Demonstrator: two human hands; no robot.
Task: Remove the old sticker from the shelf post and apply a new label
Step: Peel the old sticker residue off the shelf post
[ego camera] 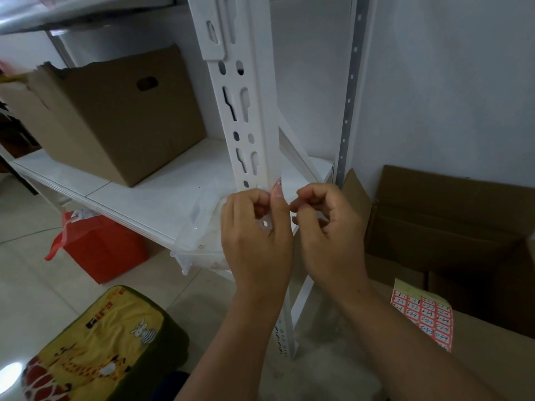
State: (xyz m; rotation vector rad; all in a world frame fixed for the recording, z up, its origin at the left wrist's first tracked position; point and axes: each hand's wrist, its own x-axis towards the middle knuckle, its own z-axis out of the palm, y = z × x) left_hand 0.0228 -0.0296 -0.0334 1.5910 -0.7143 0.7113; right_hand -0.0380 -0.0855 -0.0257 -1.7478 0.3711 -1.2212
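Both hands are up at the white slotted post, just above shelf level. Left hand is curled round the front of the post, thumb tip pressed on the post edge right under a small red-and-white sticker. The sticker sits on the post's right edge, only partly visible above the thumb; can't tell whether it is peeled or stuck flat. Right hand is just beside the post, fingers curled in tight, fingertips pinched together near the left thumb; whether it holds anything can't be told. The two hands are nearly touching.

A label sheet, red grid with handwritten numbers, lies on a closed box lower right. Behind it an open carton stands by the wall. A brown box with handle hole is on the shelf, left of the post. A clear plastic bag hangs over the shelf edge by the left hand. Under the shelf on the floor is a red bag. A yellow giraffe-print cushion is at lower left.
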